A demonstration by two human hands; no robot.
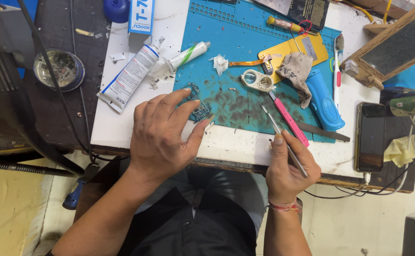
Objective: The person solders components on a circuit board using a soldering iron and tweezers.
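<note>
Two hands in play here, both at the near edge of the surface (pixel 245 142). The right hand (pixel 290 168) is closed in a pencil grip around thin metal tweezers (pixel 283 140); their long axis runs up and to the left, tip out over the blue mat (pixel 236 42). The left hand (pixel 162 135) is half open, fingers spread and curled, pinching a small blue circuit board (pixel 199 108) between thumb and fingertips, the board resting on the mat's near-left part. So the board lies to the left of the tweezer tip, a short way off, with the left hand already on it. Just past the tweezers there's a pink-handled tool (pixel 289 121), then a small loupe (pixel 257 80). Farther back, a dirty rag (pixel 296 71) and a white glue tube (pixel 129 76).
</note>
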